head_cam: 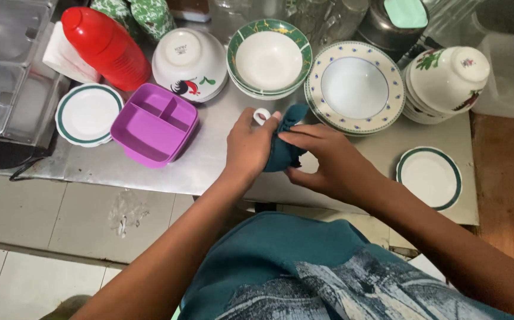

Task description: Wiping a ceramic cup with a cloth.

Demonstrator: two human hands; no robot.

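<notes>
Over the steel tabletop (209, 160), both forearms reach forward from the body and meet at the middle. Left hand (250, 148) is clenched around a small white cup (261, 115), whose handle loop pokes out above the knuckles. Right hand (328, 159) bends at the wrist, fingers pressing a teal cloth (282, 149) against the cup, thumb underneath. Just left sits a purple divided tray (154, 124); behind the hands stand stacked green-rimmed bowls (269, 59) and a blue-dotted plate (355, 87).
</notes>
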